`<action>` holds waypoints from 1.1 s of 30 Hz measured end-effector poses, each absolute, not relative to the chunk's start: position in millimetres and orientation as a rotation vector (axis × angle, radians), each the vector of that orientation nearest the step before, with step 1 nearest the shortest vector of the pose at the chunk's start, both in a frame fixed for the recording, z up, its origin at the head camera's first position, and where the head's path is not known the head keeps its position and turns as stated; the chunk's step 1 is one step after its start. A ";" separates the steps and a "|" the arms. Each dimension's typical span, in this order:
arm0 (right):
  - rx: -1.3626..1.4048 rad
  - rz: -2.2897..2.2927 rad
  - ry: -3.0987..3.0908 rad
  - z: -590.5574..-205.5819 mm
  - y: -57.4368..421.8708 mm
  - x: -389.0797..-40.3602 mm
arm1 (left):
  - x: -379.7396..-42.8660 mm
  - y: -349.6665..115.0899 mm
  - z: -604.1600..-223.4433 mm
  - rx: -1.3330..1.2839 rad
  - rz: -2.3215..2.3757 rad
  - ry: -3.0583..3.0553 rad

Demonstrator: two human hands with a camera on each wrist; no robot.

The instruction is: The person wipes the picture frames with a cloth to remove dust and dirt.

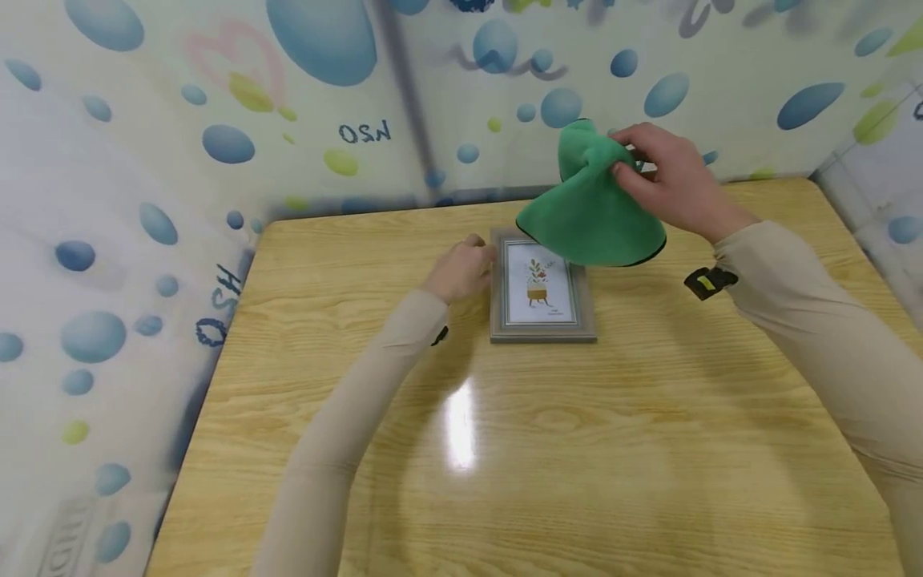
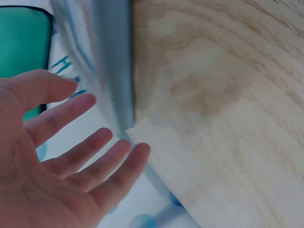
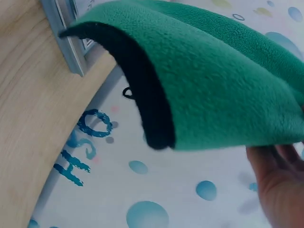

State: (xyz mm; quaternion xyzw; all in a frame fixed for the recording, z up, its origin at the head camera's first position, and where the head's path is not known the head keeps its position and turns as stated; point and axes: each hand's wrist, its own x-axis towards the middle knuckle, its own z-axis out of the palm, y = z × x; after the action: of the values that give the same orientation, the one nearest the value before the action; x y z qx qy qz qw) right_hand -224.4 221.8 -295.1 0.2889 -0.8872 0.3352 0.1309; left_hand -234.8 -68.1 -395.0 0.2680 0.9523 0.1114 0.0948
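Note:
My right hand (image 1: 674,180) pinches a green cleaning cloth (image 1: 594,220) with dark edging between thumb and fingers, holding it up in the air. The cloth droops in folds and overlaps the upper right part of a grey picture frame (image 1: 587,320) in the head view. That frame lies face up on the table, showing a print of a potted plant. At its left edge is my left hand (image 1: 461,268), holding nothing. In the left wrist view the fingers (image 2: 118,175) of that hand are spread and slightly bent beside the frame's side (image 2: 114,61).
The wooden table (image 1: 346,336) has a glossy top with a bright light reflection near its middle. A wall covering (image 1: 238,96) with blue and green spots and lettering stands behind the table's far edge and along its left side.

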 end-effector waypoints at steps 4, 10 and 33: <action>0.853 0.947 -2.639 -286.1 230.3 -220.7 | -248.2 -60.9 -399.3 0.751 0.346 2.801; 0.830 0.847 -2.674 -271.9 243.8 -214.9 | -260.3 -57.8 -405.1 0.618 0.307 2.741; 1.476 0.390 -2.913 -398.6 163.0 -140.8 | -252.6 -62.4 -413.9 0.765 -0.021 2.535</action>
State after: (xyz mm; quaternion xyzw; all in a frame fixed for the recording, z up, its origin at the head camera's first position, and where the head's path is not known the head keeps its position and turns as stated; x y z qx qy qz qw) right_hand -140.8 163.0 -398.6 0.4476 -0.8833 0.1184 -0.0735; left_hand -252.6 -62.4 -413.9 0.2802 0.9283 -0.0078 0.2442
